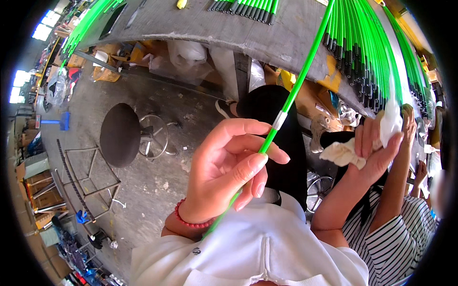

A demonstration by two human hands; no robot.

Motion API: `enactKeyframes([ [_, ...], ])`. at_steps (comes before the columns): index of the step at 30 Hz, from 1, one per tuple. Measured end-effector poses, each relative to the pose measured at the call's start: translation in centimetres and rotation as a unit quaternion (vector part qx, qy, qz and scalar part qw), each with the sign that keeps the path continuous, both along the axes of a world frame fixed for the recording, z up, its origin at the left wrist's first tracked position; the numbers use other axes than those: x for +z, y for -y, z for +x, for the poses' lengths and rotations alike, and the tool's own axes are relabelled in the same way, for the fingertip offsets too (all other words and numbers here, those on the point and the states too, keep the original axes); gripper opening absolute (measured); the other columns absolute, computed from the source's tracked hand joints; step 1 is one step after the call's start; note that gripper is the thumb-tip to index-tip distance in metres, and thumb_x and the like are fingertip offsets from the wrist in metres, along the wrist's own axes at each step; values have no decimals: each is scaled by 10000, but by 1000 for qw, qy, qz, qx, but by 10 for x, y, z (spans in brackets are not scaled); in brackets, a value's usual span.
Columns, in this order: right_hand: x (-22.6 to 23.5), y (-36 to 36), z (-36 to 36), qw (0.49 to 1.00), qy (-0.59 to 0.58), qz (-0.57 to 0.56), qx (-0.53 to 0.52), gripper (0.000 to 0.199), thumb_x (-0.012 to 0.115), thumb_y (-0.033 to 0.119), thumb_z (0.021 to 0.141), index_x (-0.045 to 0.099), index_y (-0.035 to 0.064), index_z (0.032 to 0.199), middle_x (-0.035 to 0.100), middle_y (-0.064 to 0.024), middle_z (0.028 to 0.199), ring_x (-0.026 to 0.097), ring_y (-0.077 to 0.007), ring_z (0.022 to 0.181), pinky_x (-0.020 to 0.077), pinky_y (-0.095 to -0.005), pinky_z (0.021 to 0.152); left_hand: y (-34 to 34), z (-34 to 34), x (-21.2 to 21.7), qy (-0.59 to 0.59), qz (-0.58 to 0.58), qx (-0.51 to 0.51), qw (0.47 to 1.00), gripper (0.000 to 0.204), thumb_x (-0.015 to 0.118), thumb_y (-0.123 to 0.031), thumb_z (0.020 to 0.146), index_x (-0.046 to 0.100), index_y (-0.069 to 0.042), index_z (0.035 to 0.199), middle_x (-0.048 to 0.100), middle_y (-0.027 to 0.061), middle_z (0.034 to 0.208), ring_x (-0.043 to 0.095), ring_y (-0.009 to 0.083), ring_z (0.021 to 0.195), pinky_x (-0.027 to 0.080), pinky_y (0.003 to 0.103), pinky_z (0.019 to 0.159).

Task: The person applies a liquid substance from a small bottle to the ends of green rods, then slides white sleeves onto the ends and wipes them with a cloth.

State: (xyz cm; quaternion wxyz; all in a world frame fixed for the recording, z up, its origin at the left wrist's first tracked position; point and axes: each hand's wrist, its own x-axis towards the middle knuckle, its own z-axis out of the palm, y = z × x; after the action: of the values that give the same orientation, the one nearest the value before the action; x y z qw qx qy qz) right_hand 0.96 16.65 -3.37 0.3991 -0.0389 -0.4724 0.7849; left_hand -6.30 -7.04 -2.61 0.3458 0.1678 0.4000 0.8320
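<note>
My left hand (228, 167) pinches a thin bright green rod (302, 76) between thumb and fingers, just below a silver band (279, 120) on the rod. The rod runs from my lap up and to the right, toward the grey workbench (267, 38). A red bead bracelet circles my left wrist. My right hand (377, 148) is raised at the right and grips a crumpled white cloth (355, 150). The cloth sits apart from the rod, close to a bundle of green rods (369, 52) with black ends.
More green rods (245, 7) lie on the workbench. A black round stool (120, 134) and a metal frame (88, 178) stand on the concrete floor at left. A person in a striped shirt (400, 233) works at my right, arm raised. Cardboard boxes sit under the bench.
</note>
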Motion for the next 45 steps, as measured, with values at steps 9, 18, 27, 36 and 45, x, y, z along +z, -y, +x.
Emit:
enactKeyframes([
  [9,-3,-2,50,1000,-14,6,-10,431,651,290,834,369,49,1054,483,-75,741,411,-98,428,349,-207,346,-15,2,5,-20,-81,-18,996,364,492,-49,917,397,11,1263,600,140,936,529,55,582,377,156,371],
  [18,1,17,57,947,95,244,-187,541,602,393,846,376,-34,1090,462,-55,649,393,-67,389,326,-190,339,-28,6,-3,14,-95,-56,994,349,505,-46,913,403,19,1240,535,101,915,511,47,580,339,161,369],
  [27,7,24,61,901,98,345,-242,542,591,391,817,399,-80,1003,465,-116,702,414,-119,384,424,-250,437,-33,7,-3,58,-120,-38,990,226,608,-19,847,433,22,984,509,85,852,515,62,563,388,179,373],
  [36,12,39,55,939,92,249,-218,478,755,320,742,416,59,955,469,-57,708,451,-105,595,517,-311,571,-31,5,-6,38,-140,-36,989,220,638,-38,834,444,23,918,531,75,796,528,70,572,394,183,357],
  [45,11,47,47,888,126,340,-284,457,629,351,806,408,-20,957,449,-92,766,423,-109,490,476,-298,579,-30,5,-10,40,-133,-28,990,192,624,-32,843,450,23,903,528,69,783,528,70,580,393,184,352],
])
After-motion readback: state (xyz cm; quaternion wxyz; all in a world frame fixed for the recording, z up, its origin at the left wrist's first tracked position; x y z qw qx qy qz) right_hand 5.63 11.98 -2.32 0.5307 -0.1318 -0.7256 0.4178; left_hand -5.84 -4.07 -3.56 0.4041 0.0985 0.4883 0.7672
